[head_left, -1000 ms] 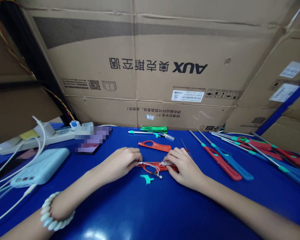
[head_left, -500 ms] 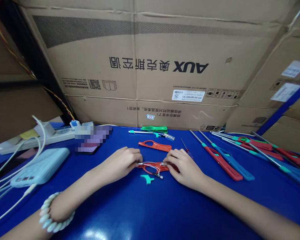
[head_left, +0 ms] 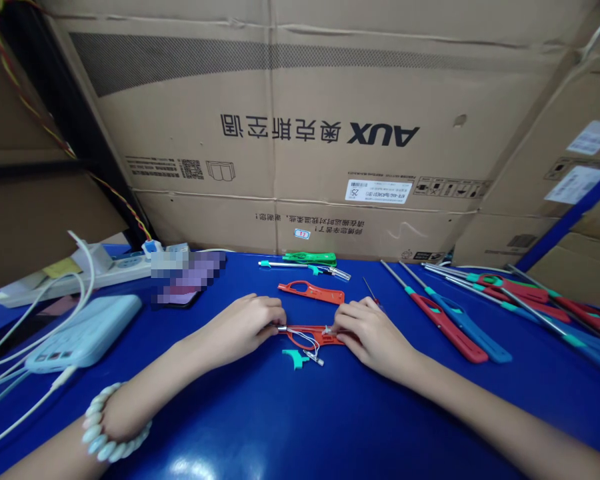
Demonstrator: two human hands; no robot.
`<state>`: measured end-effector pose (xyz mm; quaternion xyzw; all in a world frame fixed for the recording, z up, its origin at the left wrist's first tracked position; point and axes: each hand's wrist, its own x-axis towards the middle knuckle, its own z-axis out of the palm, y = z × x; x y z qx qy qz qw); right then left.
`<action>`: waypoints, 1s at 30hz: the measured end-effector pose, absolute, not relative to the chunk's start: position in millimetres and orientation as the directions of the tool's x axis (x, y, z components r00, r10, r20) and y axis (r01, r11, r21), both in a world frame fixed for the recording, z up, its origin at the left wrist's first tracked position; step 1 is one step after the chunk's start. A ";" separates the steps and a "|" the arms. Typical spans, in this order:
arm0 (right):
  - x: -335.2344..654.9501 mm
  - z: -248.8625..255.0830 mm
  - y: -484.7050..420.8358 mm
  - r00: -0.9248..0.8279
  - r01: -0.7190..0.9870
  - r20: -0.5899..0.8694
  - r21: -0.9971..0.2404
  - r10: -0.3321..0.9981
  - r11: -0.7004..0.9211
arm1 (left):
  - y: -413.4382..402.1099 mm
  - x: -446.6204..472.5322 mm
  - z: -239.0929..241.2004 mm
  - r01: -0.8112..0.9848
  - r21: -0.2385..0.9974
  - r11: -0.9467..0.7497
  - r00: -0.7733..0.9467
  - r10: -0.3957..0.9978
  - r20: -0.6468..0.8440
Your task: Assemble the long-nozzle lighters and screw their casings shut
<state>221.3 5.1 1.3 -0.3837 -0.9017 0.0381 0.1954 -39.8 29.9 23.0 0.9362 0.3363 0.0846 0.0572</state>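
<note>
A red plastic lighter shell half lies on the blue table between my hands, with thin white wires and a small metal end over it. My left hand is closed, its fingertips pinching the metal tube end at the shell's left. My right hand is closed too, fingers pressed on the shell's right end. A small teal trigger piece lies just in front of the shell. A second red shell half lies behind it.
A green shell and a metal tube with teal collar lie at the back. Several finished long lighters, red and blue, fan out on the right. A light-blue power bank, cables and a power strip sit left. Cardboard boxes wall the back.
My right hand's fingers have shifted slightly left along the red shell, covering more of the tube and wires. The left hand keeps its pinch in place.
</note>
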 end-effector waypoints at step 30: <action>221.1 5.6 1.7 -0.732 0.645 0.253 -0.041 0.633 0.763 | 33.6 -38.9 16.7 0.585 0.229 -0.778 0.778 0.618 0.110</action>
